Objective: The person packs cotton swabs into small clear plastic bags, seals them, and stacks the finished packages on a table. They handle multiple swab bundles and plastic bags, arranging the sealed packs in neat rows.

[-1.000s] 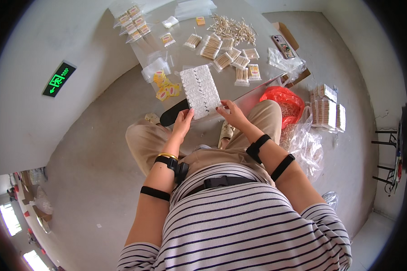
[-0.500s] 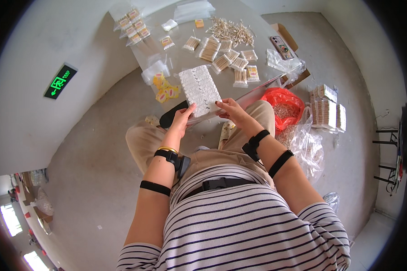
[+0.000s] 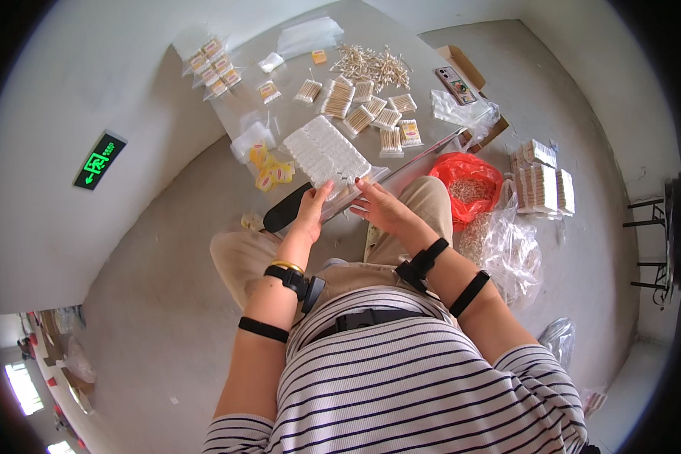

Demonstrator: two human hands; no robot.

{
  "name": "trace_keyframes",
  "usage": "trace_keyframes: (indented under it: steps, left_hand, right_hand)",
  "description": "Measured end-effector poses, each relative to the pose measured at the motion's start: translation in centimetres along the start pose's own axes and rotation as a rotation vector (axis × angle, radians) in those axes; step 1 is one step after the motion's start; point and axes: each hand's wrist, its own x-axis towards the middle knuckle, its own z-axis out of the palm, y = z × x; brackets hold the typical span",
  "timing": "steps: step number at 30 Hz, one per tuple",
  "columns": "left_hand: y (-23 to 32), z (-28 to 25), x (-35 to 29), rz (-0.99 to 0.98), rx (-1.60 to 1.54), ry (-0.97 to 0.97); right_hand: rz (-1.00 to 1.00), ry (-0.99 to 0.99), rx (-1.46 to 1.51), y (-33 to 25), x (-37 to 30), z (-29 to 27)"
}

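The bench (image 3: 424,82) spans the upper centre, crowded with swab bundles (image 3: 339,99) and loose swabs (image 3: 374,68). Right of centre sits an open red bag (image 3: 452,165). Mid-frame, a white pack (image 3: 321,147), rowed and bumpy, slants over the bench's near edge. The left hand (image 3: 312,208) grips its lower edge; the right hand (image 3: 386,210) meets its lower right corner, grip unclear.
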Motion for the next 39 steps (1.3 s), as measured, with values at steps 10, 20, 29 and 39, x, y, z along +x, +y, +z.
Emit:
trace_keyframes:
  steps: [10, 20, 29, 39]
  left_hand:
    - [7.4, 6.0, -6.8, 0.553, 0.171, -0.047]
    - [15.5, 8.3, -13.0, 0.756, 0.028, -0.054]
    - [16.1, 9.8, -16.5, 0.901, -0.003, -0.005]
    - [16.7, 10.8, -20.5, 1.006, -0.013, 0.036]
  right_hand:
    - [-0.275, -0.183, -0.013, -5.3, -3.2, 8.2]
    - [-0.464, -0.452, 0.034, -9.3, -7.1, 14.7]
    - [-0.438, -0.547, 0.016, -10.9, -10.2, 17.0]
    - [-0.582, -0.612, 0.086, -10.7, -11.9, 18.6]
